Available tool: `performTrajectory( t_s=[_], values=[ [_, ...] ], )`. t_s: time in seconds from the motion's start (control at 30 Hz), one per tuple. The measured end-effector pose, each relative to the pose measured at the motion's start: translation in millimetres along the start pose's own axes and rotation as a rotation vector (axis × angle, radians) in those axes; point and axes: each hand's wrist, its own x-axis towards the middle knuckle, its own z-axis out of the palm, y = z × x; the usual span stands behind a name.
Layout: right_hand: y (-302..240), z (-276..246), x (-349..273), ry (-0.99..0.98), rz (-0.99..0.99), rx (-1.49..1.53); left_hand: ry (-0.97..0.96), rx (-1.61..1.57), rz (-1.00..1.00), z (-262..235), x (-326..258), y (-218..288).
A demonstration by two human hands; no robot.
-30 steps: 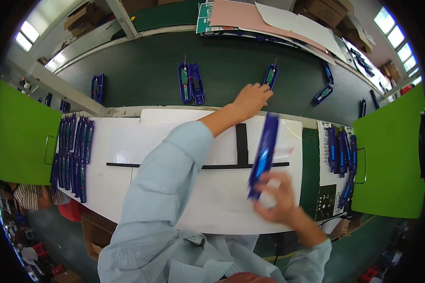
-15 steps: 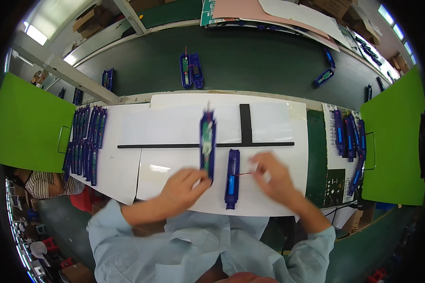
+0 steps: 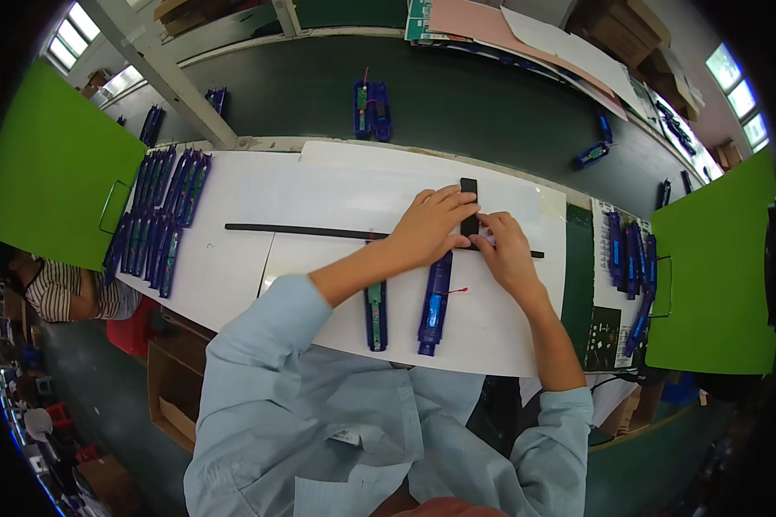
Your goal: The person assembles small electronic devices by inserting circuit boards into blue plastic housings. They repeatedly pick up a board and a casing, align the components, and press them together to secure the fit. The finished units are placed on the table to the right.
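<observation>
On white sheet (image 3: 233,258), left hand (image 3: 428,226), right hand (image 3: 509,252), fingers flat on blue strips (image 3: 434,303), black bar (image 3: 302,231) beside.

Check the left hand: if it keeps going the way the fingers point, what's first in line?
The left hand points up-right; its fingertips already touch the short black strip. Past that, bare white sheet, as far as visible.

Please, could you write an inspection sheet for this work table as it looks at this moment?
Surface: white sheet with a black T-shaped strip.
Job's things: two blue holders lie side by side; the right one's far end is under the hands.
Clutter: rows of blue holders at left and at right.
Grippers: left hand and right hand press down at the strip's crossing.
Cables: thin red wire beside the right holder.
Surroundings: green panels, dark belt carrying more holders.
</observation>
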Motion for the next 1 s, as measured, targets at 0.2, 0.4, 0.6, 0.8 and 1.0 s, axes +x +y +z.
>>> performTrajectory(
  t_s=[0.2, 0.4, 0.6, 0.8, 1.0],
  values=[
    [-1, 4, 0, -0.001, 0.121, 0.226, -0.24, -0.002, -0.109, 22, 12, -29],
    [-8, 2, 2, 0.02, 0.122, 0.298, -0.217, 0.004, -0.15, 26, 13, -26],
    [-3, -31, -15, 0.133, 0.275, 0.432, 0.053, -0.104, -0.079, 8, 5, -13],
    [-54, -53, -94, -0.234, 0.426, 0.864, 0.084, 0.012, -0.048, -56, -107, 80],
    [-75, -11, -99, -0.248, 0.502, 0.798, 0.01, 0.113, -0.047, -6, -176, 124]
  ],
)
